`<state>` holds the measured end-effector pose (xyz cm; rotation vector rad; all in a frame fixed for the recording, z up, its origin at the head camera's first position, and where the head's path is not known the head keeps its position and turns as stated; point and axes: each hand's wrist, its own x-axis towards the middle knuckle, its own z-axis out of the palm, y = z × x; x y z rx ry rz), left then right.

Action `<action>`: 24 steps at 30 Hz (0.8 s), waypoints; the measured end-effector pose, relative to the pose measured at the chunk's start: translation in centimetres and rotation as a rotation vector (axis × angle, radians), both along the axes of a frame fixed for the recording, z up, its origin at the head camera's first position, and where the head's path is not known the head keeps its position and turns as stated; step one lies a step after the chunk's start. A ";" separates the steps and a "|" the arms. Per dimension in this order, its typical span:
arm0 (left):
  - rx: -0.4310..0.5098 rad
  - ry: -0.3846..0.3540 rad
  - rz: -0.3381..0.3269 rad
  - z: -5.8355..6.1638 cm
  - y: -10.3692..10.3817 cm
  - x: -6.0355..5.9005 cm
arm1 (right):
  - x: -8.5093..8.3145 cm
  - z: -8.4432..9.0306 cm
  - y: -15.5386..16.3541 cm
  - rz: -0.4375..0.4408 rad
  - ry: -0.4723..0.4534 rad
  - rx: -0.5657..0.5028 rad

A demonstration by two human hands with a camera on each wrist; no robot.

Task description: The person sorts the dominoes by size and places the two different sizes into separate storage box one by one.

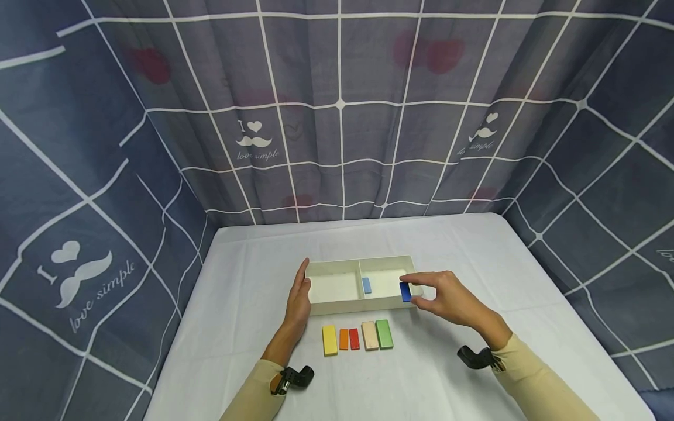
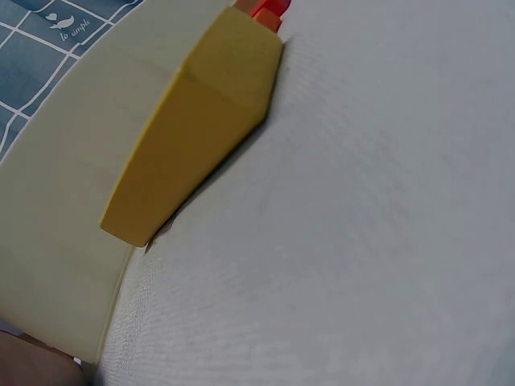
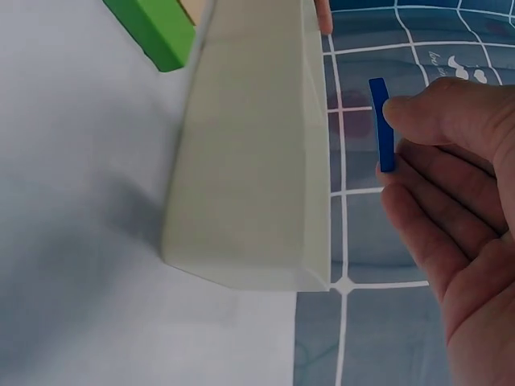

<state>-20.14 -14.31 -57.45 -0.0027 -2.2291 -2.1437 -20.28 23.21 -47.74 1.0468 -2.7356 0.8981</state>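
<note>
White cloth-covered table (image 1: 253, 327) boxed in by grey-blue grid-print curtains (image 1: 337, 117) with "love simple" moustache logos. Cream two-compartment tray (image 1: 337, 305) sits mid-table, long side toward the person.

Right hand (image 1: 447, 298) hovers at the tray's right end, thumb and fingertips pinching a dark blue block (image 1: 405, 291) held on edge, above the tray's right compartment near its front right corner. The right wrist view shows the block (image 3: 381, 123) thin and upright, clear of the tray's outer wall (image 3: 257, 161), the other fingers loosely extended.

Left hand (image 1: 299, 301) rests flat against the tray's left end, fingers straight and together, holding nothing.

Light blue block (image 1: 366, 285) lies inside the right compartment, just beside the divider. Left compartment shows only bare floor.

Row of blocks just in front of the tray, left to right: yellow block (image 1: 329, 340), orange block (image 1: 343, 339), red block (image 1: 354, 338), beige block (image 1: 370, 335), green block (image 1: 384, 334). They lie side by side, close together. The left wrist view shows the yellow block (image 2: 193, 129) close up, next to the tray wall.

Black wrist cameras (image 1: 476, 357) are strapped on both beige sleeves.
</note>
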 end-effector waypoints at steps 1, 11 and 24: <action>0.001 -0.001 0.003 0.0 0.0 0.0 | -0.2 0.1 -0.1 0.001 -0.002 -0.001; 0.005 -0.026 0.002 -0.1 0.0 0.1 | -1.9 0.6 -1.0 0.012 -0.053 0.005; -0.001 -0.026 -0.002 -0.2 -0.1 -0.1 | -3.8 0.1 -2.3 0.058 -0.075 -0.009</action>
